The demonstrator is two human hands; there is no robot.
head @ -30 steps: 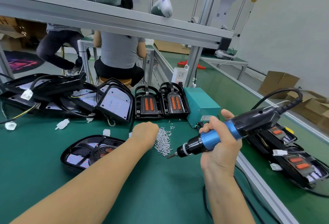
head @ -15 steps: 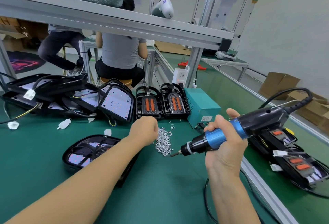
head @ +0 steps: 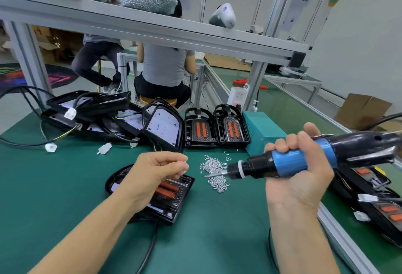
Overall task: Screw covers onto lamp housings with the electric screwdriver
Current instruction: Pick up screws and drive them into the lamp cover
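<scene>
Your left hand point(head: 161, 170) pinched 1 screw point(head: 185, 162) above the lamp housing point(head: 171, 199) — your right hand point(head: 301, 175) gripped the electric screwdriver point(head: 289, 161), tip over the screw pile point(head: 214, 172).

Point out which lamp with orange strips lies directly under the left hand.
The lamp lying flat at the front of the green mat, partly hidden by the left hand. The other two stand propped side by side beside the teal box.

- A black lamp housing point(head: 171, 195) with two orange strips is lying flat on the green mat
- A blue-and-black electric screwdriver point(head: 289, 161) is lying nearly level, its bit pointing left over a heap of small silver screws point(head: 214, 172)
- Two covered housings point(head: 216, 130) are leaning upright behind
</scene>
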